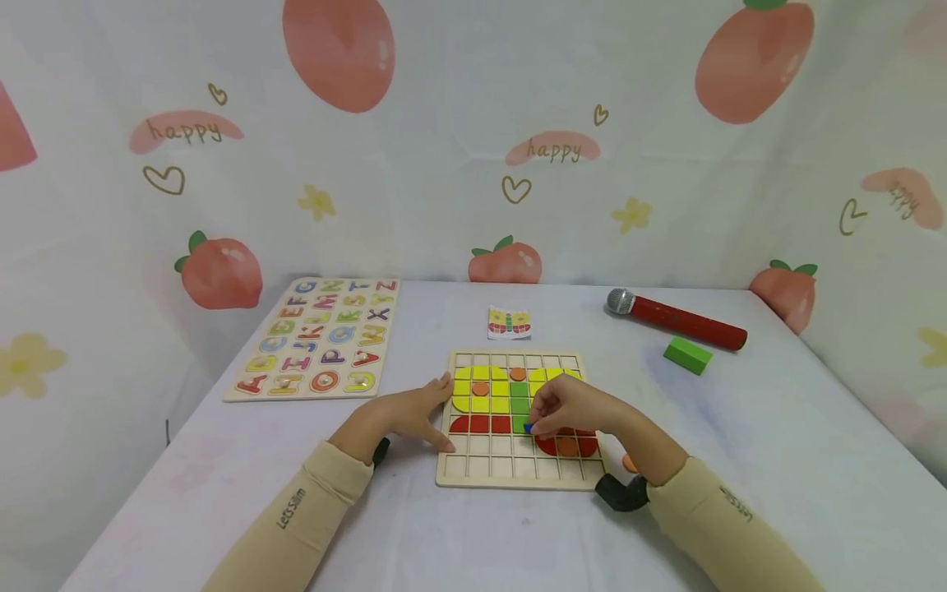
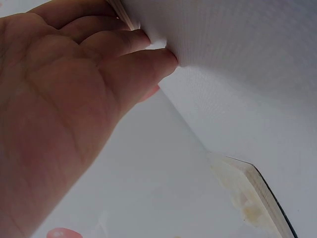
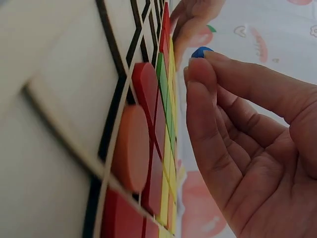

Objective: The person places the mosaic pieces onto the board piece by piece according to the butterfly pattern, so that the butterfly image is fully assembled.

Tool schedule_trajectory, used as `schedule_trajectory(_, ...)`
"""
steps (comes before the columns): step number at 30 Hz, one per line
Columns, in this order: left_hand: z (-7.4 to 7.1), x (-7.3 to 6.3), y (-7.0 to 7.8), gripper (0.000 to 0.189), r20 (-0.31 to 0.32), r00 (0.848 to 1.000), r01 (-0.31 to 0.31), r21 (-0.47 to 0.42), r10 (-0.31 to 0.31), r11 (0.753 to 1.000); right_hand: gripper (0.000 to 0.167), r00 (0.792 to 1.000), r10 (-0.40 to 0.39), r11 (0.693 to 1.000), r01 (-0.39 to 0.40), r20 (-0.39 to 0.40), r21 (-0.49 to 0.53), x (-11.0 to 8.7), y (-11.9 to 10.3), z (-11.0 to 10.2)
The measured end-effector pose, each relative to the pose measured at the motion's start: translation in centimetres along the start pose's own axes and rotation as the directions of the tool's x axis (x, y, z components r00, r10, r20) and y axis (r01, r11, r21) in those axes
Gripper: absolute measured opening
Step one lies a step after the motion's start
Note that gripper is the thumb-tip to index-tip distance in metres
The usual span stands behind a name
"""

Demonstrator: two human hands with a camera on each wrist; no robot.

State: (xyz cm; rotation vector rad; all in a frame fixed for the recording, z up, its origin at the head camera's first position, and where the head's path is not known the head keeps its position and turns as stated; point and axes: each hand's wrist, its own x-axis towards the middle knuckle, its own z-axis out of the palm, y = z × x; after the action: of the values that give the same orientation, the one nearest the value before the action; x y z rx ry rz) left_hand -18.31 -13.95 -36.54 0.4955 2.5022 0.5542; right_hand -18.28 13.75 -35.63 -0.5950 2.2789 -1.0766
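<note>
A wooden grid board (image 1: pixel 503 483) lies on the table, with yellow, red, green and orange pieces set in its squares. Between thumb and fingertips, my right hand (image 1: pixel 580 404) pinches a small blue piece (image 3: pixel 202 51) over the board, just by the column of green squares (image 1: pixel 519 403). The hand hides part of the yellow and red pieces on the right. My left hand (image 1: pixel 414 413) rests at the board's left edge, thumb and fingers spread apart. In the left wrist view its fingertips (image 2: pixel 166 58) touch the white tabletop.
Behind the board lies a small picture card (image 1: pixel 510 323). An alphabet puzzle board (image 1: pixel 314 337) is at the left. A red microphone (image 1: pixel 681 321) and a green block (image 1: pixel 688 354) lie at the right. One orange disc (image 1: pixel 630 464) sits beside my right wrist.
</note>
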Motion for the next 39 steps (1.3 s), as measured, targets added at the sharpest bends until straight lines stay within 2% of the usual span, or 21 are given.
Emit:
schedule_trajectory(6, -0.1, 0.0, 0.2, 0.106, 0.000, 1.000, 0.013, 0.009, -0.013, 1.000, 0.009, 0.999, 0.028, 1.000, -0.028, 0.029, 0.008, 1.0, -0.3, 0.7)
schedule_trajectory(11, -0.2, -0.1, 0.3, 0.105, 0.000, 1.000, 0.016, 0.008, -0.016, 1.000, 0.009, 0.998, 0.053, 0.996, -0.054, -0.018, -0.071, 1.2, -0.3, 1.2)
schedule_trajectory(17, -0.2, -0.1, 0.3, 0.105, -0.003, 1.000, 0.014, 0.009, -0.014, 1.000, 0.008, 0.998, 0.040, 0.989, -0.047, -0.054, -0.143, 1.2, -0.4, 1.5)
schedule_trajectory(27, -0.3, -0.1, 0.3, 0.105, -0.004, 1.000, 0.006, 0.004, -0.005, 1.000, 0.005, 0.998, 0.028, 0.987, -0.035, -0.049, -0.157, 1.0, -0.9, 1.5)
schedule_trajectory(34, -0.3, 0.0, 0.3, 0.106, 0.000, 1.000, 0.018, -0.004, -0.018, 1.000, 0.005, 0.998, -0.019, 0.981, 0.006, -0.066, -0.193, 1.0, -1.0, 1.7)
schedule_trajectory(39, -0.2, 0.0, 0.3, 0.106, 0.010, 1.000, 0.023, -0.007, -0.023, 1.000, 0.008, 0.995, -0.088, 0.970, 0.072, -0.056, -0.232, 0.9, -0.9, 2.2)
